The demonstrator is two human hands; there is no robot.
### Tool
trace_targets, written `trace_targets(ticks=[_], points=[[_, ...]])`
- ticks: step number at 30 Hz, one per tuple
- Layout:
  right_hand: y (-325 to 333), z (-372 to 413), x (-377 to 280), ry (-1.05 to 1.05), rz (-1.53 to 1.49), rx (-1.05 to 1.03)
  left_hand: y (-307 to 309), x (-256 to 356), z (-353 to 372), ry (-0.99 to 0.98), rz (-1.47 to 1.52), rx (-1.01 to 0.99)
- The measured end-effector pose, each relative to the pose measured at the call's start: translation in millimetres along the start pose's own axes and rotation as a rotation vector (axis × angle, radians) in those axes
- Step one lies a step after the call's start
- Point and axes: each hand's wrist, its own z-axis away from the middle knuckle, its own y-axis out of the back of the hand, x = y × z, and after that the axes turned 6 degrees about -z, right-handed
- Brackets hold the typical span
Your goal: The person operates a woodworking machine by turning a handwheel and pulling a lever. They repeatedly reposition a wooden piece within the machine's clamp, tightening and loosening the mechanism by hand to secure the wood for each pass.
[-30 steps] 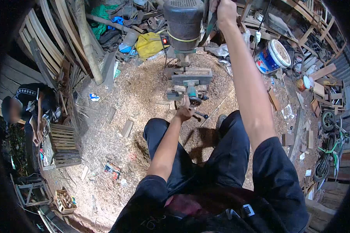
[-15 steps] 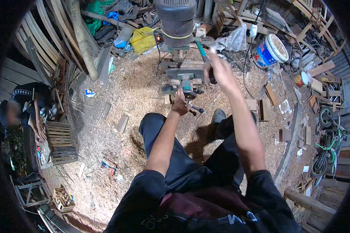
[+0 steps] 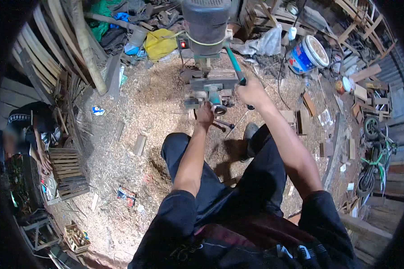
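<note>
A drill-press-like machine (image 3: 206, 27) with a dark motor housing stands in front of me over a clamp (image 3: 214, 96) with a teal body and a round handwheel (image 3: 220, 110). My right hand (image 3: 252, 93) is wrapped round the black grip of the machine's teal lever (image 3: 234, 62). The grip's end sticks out below my fist. My left hand (image 3: 205, 114) is at the near side of the clamp, left of the handwheel, its fingers bent together and in shadow. What they hold is hidden. Black-knobbed handles (image 3: 224, 123) lie just right of my left wrist.
Wood shavings cover the floor (image 3: 121, 161). A person (image 3: 36, 130) bends over a slatted wooden crate (image 3: 67, 168) at left. At right stand a white-and-blue bucket (image 3: 307, 56) and a green motorbike (image 3: 377, 161). A yellow sack (image 3: 159, 45) and leaning planks (image 3: 45, 45) lie behind.
My right hand, earlier raised beside the lever with fingers stretched out, has come down and closed round its grip. My left hand stays at the clamp.
</note>
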Motion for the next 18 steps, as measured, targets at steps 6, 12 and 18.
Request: trace_targets(ticks=[6, 12, 18], points=[[-20, -7, 30, 0.047, -0.027, -0.013, 3, 6, -2, -0.042, 0.092, 0.095], [-32, 1, 42, -0.021, 0.034, 0.056, 12, 13, -10, 0.147, 0.002, -0.127], [-45, 13, 48, 0.012, 0.008, 0.070, 39, 44, -14, 0.313, 0.097, -0.225]])
